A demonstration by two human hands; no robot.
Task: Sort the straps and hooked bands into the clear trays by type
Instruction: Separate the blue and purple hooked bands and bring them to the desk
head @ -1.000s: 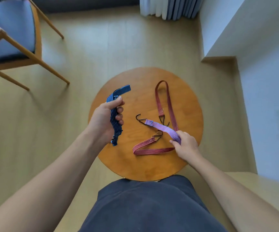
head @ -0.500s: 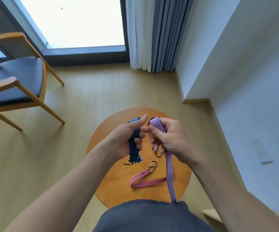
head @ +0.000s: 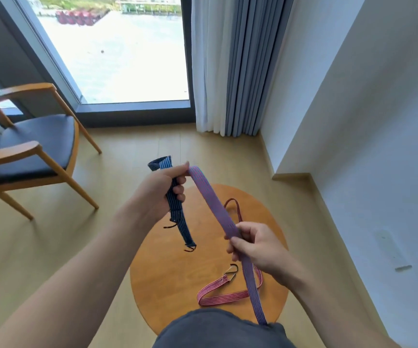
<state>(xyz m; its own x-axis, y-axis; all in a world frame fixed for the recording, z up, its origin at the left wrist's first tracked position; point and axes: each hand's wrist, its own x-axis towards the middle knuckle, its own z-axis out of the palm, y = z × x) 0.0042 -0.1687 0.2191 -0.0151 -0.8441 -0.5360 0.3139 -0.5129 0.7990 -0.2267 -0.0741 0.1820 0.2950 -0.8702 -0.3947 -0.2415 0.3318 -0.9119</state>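
- Round wooden table [head: 172, 285] on pale floor; chair [head: 34, 144] and curtain [head: 238, 66] beyond.
- My left hand [head: 160, 194] clutches blue band [head: 177, 217], pinching purple band [head: 213, 207] at its end.
- My right hand [head: 258, 247] grips purple band lower down.

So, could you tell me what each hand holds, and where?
Left hand: blue band, around its middle, and purple band, at its top end. Right hand: purple band, mid-length.

Bare left grip [head: 163, 194], bare right grip [head: 259, 248], bare forearms [head: 82, 267], dark grey garment [head: 223, 330] over lap
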